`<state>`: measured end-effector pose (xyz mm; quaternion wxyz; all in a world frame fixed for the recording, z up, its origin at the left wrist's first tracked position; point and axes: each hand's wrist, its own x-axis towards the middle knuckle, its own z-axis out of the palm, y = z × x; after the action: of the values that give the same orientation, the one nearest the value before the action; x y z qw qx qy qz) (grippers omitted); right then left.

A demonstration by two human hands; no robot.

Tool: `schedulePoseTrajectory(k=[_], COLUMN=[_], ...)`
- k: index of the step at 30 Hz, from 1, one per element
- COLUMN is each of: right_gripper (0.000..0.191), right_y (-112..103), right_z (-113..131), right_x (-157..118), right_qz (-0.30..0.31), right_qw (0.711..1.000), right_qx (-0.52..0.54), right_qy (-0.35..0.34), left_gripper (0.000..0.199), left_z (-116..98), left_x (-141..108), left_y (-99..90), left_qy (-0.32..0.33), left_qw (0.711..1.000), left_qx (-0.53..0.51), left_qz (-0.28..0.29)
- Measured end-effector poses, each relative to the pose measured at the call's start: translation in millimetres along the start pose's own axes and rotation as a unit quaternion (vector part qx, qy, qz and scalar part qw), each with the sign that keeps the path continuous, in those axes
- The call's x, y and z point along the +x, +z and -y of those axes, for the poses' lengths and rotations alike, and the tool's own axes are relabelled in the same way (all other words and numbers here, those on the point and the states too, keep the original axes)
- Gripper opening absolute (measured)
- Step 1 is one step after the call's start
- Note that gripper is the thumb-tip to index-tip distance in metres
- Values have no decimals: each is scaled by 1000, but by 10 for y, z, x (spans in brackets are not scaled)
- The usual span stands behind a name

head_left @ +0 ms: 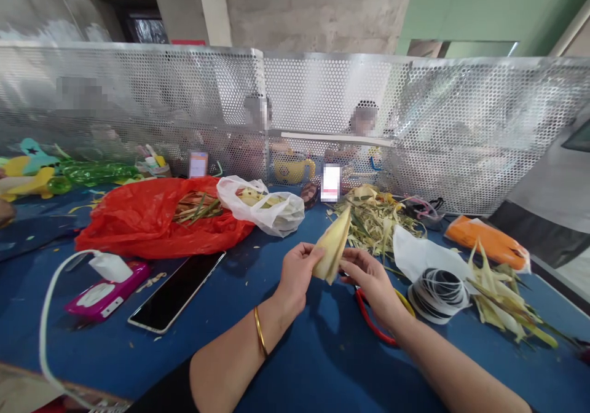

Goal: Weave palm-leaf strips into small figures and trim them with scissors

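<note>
A pale yellow folded piece of leaf, which looks like corn husk (334,246), stands upright in a cone shape above the blue table. My left hand (300,271) pinches its left edge between thumb and fingers. On the other side, my right hand (369,278) has its fingertips closed on the lower right edge of the husk. Scissors (367,321) with red and yellow handles lie on the table under my right hand, their blades mostly hidden. Just right of that hand is a spool of white and dark ribbon (439,296).
Behind my hands lies a heap of husk strips (375,216). A red plastic bag (133,216) and a white bag (271,213) hold plant pieces. Nearby are a phone (179,290), a magenta power strip (108,290), husk flowers (502,302) and an orange packet (488,241). People sit behind a perforated metal screen (318,81).
</note>
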<state>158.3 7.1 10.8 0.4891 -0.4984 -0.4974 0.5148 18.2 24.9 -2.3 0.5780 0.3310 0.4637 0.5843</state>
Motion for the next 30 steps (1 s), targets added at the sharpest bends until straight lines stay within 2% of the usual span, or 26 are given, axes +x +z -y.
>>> schedulePoseTrajectory(k=[3, 8, 14, 20, 25, 28, 30], right_gripper=[47, 39, 28, 21, 19, 19, 19], right_y=[19, -7, -25, -29, -51, -59, -58], right_z=[41, -2, -36, -3, 4, 3, -1], right_x=[-26, 13, 37, 39, 41, 42, 46], right_qz=[-5, -24, -15, -15, -16, -18, -20], right_qw=[999, 998, 999, 997, 997, 997, 998], right_qx=[38, 36, 41, 58, 70, 67, 54], right_qy=[32, 43, 29, 39, 40, 36, 27], left_gripper=[32, 21, 22, 28, 30, 30, 29], left_z=[17, 8, 7, 65, 48, 10, -22], left_x=[-59, -105, -69, -1, 5, -9, -8], left_y=[40, 54, 19, -19, -23, -27, -38], left_qy=[21, 45, 3, -45, -49, -55, -57], left_qw=[999, 993, 998, 998, 998, 997, 993], left_qx=[39, 95, 56, 25, 14, 30, 64], left_qz=[22, 53, 33, 40, 37, 51, 83])
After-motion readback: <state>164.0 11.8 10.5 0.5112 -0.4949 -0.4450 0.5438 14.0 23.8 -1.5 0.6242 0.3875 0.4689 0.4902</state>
